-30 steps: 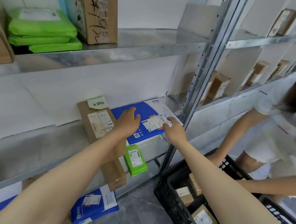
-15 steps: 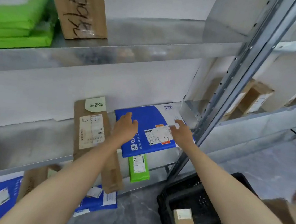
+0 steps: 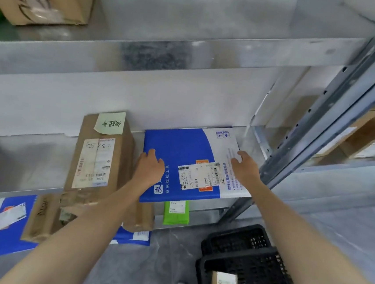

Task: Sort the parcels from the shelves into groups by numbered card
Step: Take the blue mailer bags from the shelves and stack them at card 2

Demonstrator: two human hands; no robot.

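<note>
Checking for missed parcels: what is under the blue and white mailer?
The blue and white mailer lies on the grey metal shelf; a small green packet shows below its front edge, apparently lower down. Directly beneath is covered.

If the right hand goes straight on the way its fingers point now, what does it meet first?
Probably the white back wall behind the blue mailer; the right hand lies on the mailer, though depth is unclear.
</note>
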